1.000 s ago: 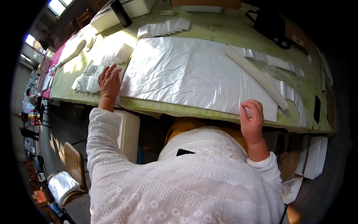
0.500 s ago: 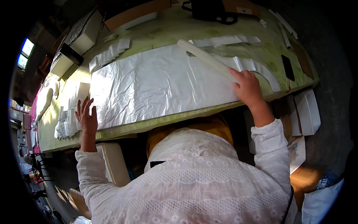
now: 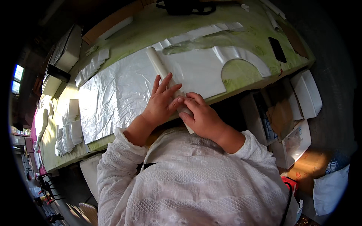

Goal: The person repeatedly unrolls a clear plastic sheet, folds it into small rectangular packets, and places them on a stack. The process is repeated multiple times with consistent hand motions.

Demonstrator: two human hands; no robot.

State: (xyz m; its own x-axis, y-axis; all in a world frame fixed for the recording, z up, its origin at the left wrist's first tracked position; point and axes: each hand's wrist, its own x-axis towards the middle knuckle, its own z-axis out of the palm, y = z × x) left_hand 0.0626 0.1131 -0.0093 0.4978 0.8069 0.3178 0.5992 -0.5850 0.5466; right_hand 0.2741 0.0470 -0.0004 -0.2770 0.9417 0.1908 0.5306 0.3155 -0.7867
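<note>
A long white tube (image 3: pixel 157 64) slants from the middle of the table toward my body, its near end at the table's front edge. My left hand (image 3: pixel 159 102) lies against its middle with the fingers stretched out and apart. Closer to me, my right hand (image 3: pixel 203 117) has bent fingers round the near part of the tube. Thumbs and fingertips of both hands nearly meet there. Beneath the tube spreads a thin, shiny white plastic sheet (image 3: pixel 117 90), wrinkled at left and smoother at right, where a curved strip (image 3: pixel 247 56) arches out of it.
Small folded white plastic pieces (image 3: pixel 71 132) lie at the table's left end, with more (image 3: pixel 92 67) farther back. A black phone (image 3: pixel 277 49) rests at the right. A black bag (image 3: pixel 184 6) sits at the far edge. White boxes (image 3: pixel 307 94) stand below the table's right side.
Both hands have come together in front of me. My right hand has brought the tube leftward, turning it steeper, and my left hand has moved from the sheet's left edge onto it.
</note>
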